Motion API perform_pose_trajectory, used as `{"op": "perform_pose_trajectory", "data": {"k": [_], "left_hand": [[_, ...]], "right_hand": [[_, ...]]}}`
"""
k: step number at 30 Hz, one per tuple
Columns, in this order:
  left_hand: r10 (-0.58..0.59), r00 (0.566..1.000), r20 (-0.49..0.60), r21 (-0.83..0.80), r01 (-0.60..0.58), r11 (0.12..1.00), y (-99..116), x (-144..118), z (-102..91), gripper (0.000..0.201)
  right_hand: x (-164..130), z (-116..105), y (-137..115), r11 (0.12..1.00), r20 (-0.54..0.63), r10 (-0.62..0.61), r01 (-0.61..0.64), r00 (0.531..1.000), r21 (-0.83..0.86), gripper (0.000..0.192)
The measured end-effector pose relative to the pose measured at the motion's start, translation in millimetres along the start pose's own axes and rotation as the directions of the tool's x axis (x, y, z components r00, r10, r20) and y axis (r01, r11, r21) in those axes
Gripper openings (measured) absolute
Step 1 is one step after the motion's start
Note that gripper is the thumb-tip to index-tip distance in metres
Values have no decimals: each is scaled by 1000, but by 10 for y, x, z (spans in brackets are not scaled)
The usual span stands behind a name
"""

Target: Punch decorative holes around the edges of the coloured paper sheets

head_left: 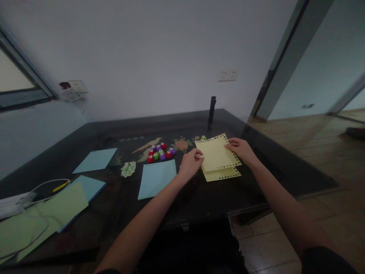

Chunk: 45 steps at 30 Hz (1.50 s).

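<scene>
Both forearms reach in from the near edge of the head view, over a dark glossy table with a faint flower-and-bird pattern in its top. Toward the right of the table lies a pale yellow sheet, roughly square and tilted, with a row of small punched holes running along its far edge and another along its near edge. It lies on a second yellow sheet, which peeks out on the near side and shows its own punched row. The left hand is at the upper sheet's left edge with fingers curled and thumb and fingertips closed together at the paper — whether they actually pinch it I cannot tell. The right hand lies flat on the sheet's right corner, fingers spread and pressing down rather than clamped around anything.

Just left of the left hand lies a light blue sheet. Beyond it, farther from the camera, sits a cluster of small craft punches — red, purple and green — and one more green punch stands just past the yellow sheet's far corner. Two further blue sheets lie well to the left, with a light green sheet and a white cable at the near left. A dark upright post stands at the table's far edge.
</scene>
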State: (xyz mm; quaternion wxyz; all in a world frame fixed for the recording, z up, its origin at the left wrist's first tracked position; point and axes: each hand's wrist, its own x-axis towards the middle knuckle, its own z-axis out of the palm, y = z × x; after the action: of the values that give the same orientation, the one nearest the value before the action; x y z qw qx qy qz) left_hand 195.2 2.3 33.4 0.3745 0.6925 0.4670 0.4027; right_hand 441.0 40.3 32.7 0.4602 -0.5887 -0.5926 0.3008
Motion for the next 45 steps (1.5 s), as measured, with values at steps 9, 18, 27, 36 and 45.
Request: {"op": "perform_pose_trajectory", "data": {"k": [9,18,27,36,45], "left_hand": [[-29,990,138,412,-30,911,-109,-91,227,14],[40,978,206,666,-170,727,-89,-227,239,22],[130,960,247,649,-264,714,-124,-307,262,38],[130,957,258,624,-267,734,-202,-275,264,39],[121,956,266,622,-266,736,-199,-275,252,38]], "right_hand": [[-87,-13,348,974,94,81,-59,992,-217,31],[-80,61,406,932,58,59,-34,997,-361,24],[-92,38,388,936,83,67,-34,994,-349,27],[-108,28,368,953,111,75,-38,991,-301,29],[-121,23,373,958,120,88,-51,989,-283,31]]}}
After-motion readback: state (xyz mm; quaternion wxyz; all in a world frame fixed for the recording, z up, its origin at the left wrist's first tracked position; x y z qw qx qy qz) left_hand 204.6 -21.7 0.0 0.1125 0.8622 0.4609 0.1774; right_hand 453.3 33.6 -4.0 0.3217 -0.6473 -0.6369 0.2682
